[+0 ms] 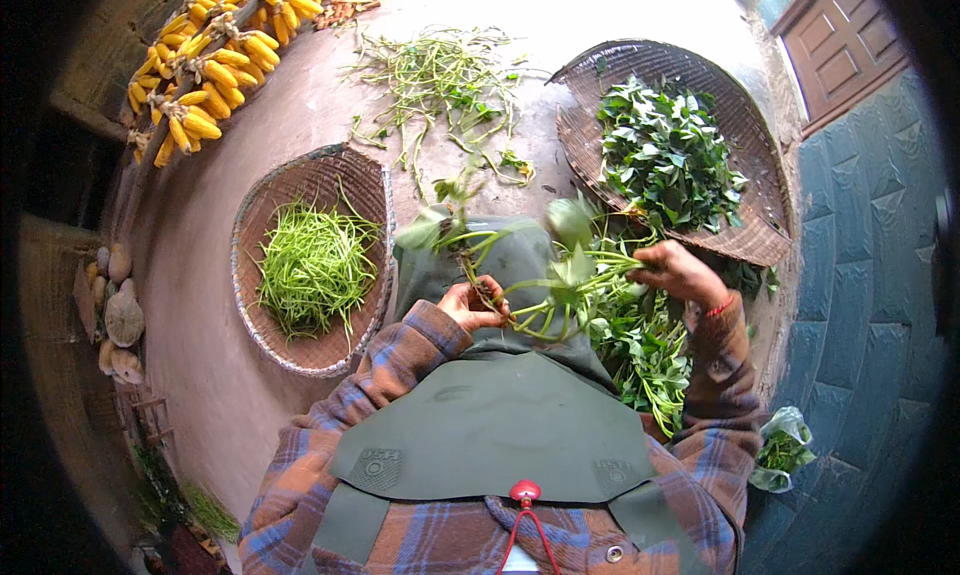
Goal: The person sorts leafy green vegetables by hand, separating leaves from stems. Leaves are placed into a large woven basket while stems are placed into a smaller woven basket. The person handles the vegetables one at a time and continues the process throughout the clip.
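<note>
Over the lap of a dark green waterproof apron (495, 417), my left hand (474, 305) pinches the brown, woody part of a leafy green vine (536, 312). My right hand (679, 273) grips a bunch of that vine's leaf stalks, out to the right. Some of its leaves are blurred. Beside my right forearm lies a heap of leafy vines (637, 350). To the left, a woven bamboo basket (247, 305) holds a pile of thin green stalks (319, 267). Ahead on the right, a wide woven bamboo scoop basket (757, 155) carries loose green leaves (667, 155).
Bare stripped vines (442, 87) lie tangled on the concrete floor (202, 275). Yellow corn cobs (217, 72) hang from a pole at upper left. Several gourds or squashes (124, 316) sit at far left. A plastic bag of greens (781, 451) stands by the blue-green wall (862, 290).
</note>
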A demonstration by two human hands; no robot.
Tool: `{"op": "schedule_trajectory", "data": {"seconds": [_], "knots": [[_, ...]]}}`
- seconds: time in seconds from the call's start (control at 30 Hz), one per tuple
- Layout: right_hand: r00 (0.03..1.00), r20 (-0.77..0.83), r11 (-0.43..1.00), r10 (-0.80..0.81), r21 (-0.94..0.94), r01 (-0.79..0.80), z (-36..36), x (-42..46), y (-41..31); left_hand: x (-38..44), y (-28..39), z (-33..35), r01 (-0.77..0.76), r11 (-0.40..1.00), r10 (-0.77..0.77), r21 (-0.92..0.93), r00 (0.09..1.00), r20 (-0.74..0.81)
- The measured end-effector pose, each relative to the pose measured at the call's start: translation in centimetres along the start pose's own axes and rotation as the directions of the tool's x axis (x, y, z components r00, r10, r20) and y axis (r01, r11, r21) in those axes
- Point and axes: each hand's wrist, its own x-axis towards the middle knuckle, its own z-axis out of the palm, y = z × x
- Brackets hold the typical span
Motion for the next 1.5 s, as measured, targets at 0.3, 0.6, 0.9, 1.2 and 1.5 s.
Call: {"op": "schedule_trajectory", "data": {"seconds": [0.3,0.6,0.9,1.2,1.5], "knots": [[0.952,0.252,0.945,0.173,0.230,-0.232,-0.8,6.2,6.9,-0.9,3.5,2.7,0.002,0.975,0.070,-0.222,0.947,0.313],[0.902,-0.202,0.582,0.383,0.811,-0.065,6.1,2.7,6.3,-2.0,2.8,-2.5,-0.134,0.954,0.162,-0.267,0.983,0.083],[0.994,-0.080,0.647,0.078,0.762,0.010,11.1,5.9,1.2,-0.4,1.3,-5.4,0.050,0.885,0.036,-0.463,0.984,0.177],[0.997,0.063,0.615,-0.051,0.789,-0.018,11.1,6.2,0.8,-0.7,-2.3,-5.4,0.074,0.824,-0.117,-0.561,0.992,-0.040],[0.982,-0.178,0.721,0.061,0.689,0.080,10.4,5.3,-0.2,-2.9,0.1,-2.9,0.028,0.904,0.007,-0.426,0.997,0.079]]}}
